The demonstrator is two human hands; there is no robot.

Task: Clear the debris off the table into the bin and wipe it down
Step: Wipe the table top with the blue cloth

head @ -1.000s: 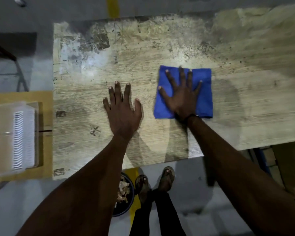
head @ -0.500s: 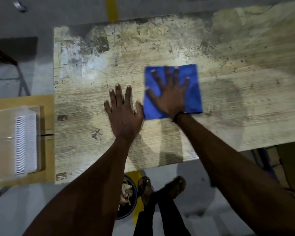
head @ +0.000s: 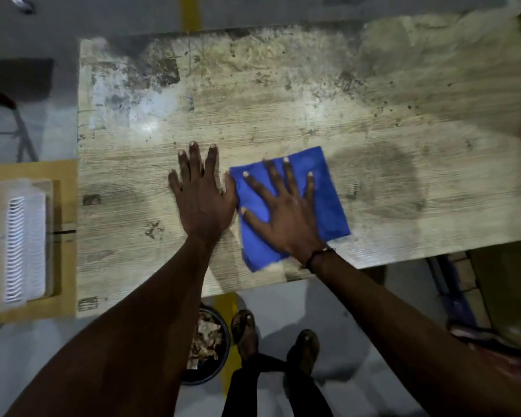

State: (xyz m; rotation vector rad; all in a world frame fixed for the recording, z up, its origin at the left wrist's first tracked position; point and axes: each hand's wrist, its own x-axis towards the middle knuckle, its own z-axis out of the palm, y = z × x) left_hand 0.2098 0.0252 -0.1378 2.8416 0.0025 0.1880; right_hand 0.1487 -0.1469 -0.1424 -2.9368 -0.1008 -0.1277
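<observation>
Wipe stage, debris stage looks done. No loose scraps are visible on the worktop; what remains looks like ingrained stains and dark speckles, mostly along the far edge and far right. The bin sits on the floor under the near edge, partly hidden by the left arm, with crumpled brownish scraps inside, so the clearing is probably finished.

Right hand lies flat, fingers spread, palm pressing the blue cloth onto the worktop near its front edge. The cloth is folded to a rough square and turned slightly askew, its near corner close to the edge. Left hand lies flat on the bare wood just beside the cloth, fingers straight and holding nothing; its thumb touches or nearly touches the cloth's left edge, and it is likely bracing.

A darker patch right of the cloth may be damp from wiping; can't confirm. Judgement: the wipe is partway through, with the left end, far strip and right end still looking dull and spotted.

A white slatted plastic tray sits on a yellowish board left of the worktop. Sandalled feet stand below.

No brand, label or readable writing anywhere; small dark squares on the left edge of the worktop are illegible.
</observation>
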